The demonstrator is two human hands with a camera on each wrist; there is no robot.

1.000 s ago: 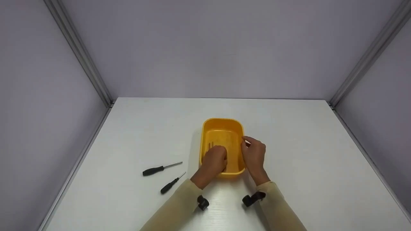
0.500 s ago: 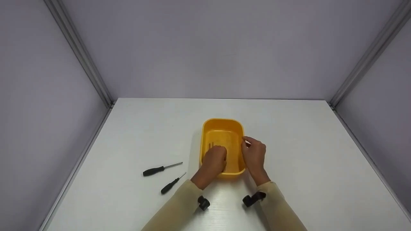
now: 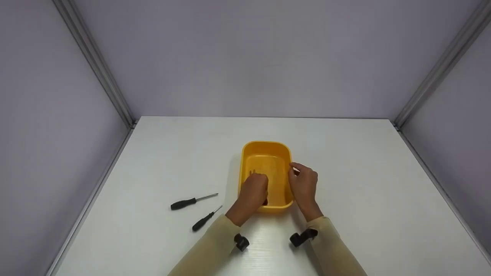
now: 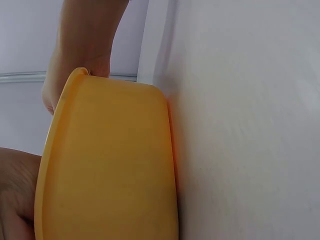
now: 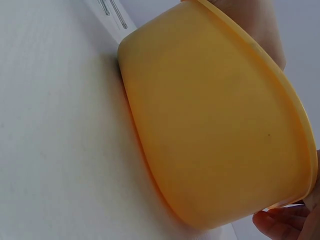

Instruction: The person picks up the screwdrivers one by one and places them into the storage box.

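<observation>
Tub (image 3: pixel 266 149) smooth plastic, probably; table (image 3: pixel 356 184) matt.

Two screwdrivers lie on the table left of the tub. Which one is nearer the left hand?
The smaller screwdriver, the one closer to the person. Its tip points toward the left hand in the yellow tub; the bigger screwdriver lies beyond it, farther left.

Tub (image 3: pixel 266 150) showing plain yellow-orange, table (image 3: pixel 161 161) reading white, two screwdrivers (image 3: pixel 191 201) wearing black handles with silver shafts, sleeves (image 3: pixel 215 245) showing beige, wrist mounts (image 3: pixel 303 237) black, walls (image 3: pixel 245 57) looking pale lilac-grey.
</observation>
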